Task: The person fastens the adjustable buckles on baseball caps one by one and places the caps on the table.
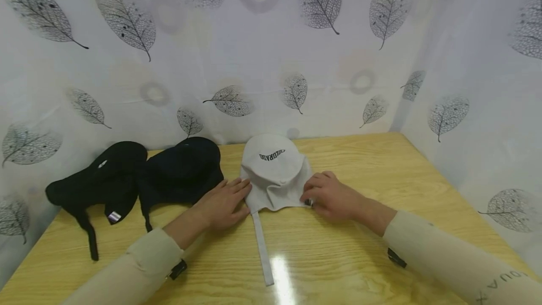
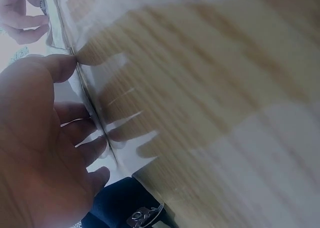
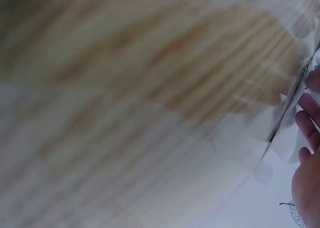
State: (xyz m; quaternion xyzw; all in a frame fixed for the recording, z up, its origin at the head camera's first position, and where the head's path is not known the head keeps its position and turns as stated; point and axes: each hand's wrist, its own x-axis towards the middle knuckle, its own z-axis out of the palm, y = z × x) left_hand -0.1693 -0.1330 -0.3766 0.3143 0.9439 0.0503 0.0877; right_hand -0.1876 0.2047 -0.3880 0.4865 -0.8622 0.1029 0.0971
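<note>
A white hat (image 1: 273,159) lies in the middle of the table with dark "COLORADO" lettering on its crown. Its long pale strap (image 1: 262,248) trails toward the near edge. My left hand (image 1: 226,204) rests at the hat's left edge, fingers extended and touching the fabric; the left wrist view shows this hand (image 2: 45,138) palm-side with fingers spread along the edge. At the hat's right lower corner my right hand (image 1: 332,196) has curled fingers pinching the brim, beside a small dark piece (image 1: 308,202). In the right wrist view only part of this hand (image 3: 309,158) shows.
Left of the white hat lie a navy hat (image 1: 182,171) and a black hat (image 1: 114,178) with hanging straps, close together. A leaf-patterned curtain (image 1: 262,51) stands behind the wooden table (image 1: 360,267). Light glares on the table's near part.
</note>
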